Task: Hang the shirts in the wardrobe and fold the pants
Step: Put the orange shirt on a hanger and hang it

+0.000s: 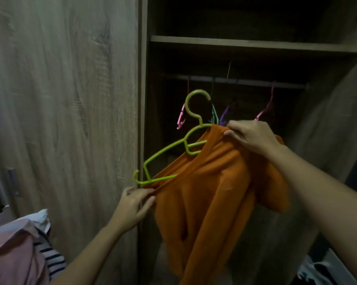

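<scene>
Orange shirt (212, 194), half threaded on a tilted green hanger (169, 149), held in front of the open wardrobe (255, 46). Right hand (249, 136) pinches the collar at the top; left hand (134, 206) grips the shirt's lower left edge. Rail (235, 81), far: 4 hangers. Clothes pile (17, 249), near left.

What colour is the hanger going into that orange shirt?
Lime green hanger, clearest in the head view.
</scene>
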{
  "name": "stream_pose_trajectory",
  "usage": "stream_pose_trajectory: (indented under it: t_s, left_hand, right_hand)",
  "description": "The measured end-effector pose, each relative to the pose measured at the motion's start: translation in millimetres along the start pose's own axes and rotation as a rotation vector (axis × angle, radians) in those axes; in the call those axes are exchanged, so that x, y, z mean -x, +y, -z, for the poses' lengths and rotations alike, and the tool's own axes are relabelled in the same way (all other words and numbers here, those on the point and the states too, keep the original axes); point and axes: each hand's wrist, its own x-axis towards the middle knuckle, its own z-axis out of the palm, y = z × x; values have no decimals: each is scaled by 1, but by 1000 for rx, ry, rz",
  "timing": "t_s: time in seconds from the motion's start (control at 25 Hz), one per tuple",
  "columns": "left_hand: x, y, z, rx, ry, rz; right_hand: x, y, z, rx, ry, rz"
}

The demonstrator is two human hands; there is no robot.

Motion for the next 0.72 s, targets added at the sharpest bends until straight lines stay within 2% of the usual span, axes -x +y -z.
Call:
stream_pose_trajectory:
  t_s: [0.12, 0.16, 0.28, 0.36, 0.44, 0.52, 0.72]
  left_hand:
    - [-17, -17, 38, 85, -289, -3]
    - [-28, -16, 45, 51, -316, -39]
    - [-61, -5, 51, -114, -183, -282]
    - [-72, -2, 48, -252, -29, -336]
    - [-70, -5, 57, -100, 96, -117]
    - [-65, -10, 68, 123, 84, 71]
    - [-76, -3, 72, 103, 6, -65]
  right_hand:
    - [20, 4, -10, 100, -47, 101]
    - [22, -3, -16, 96, -94, 116]
    - [18, -27, -28, -49, -267, -69]
    - [18, -29, -28, -172, -259, -234]
    - [22, -26, -24, -249, -216, -287]
    - [25, -24, -19, -310, -205, -292]
    - [24, -33, -21, -330, -223, -274]
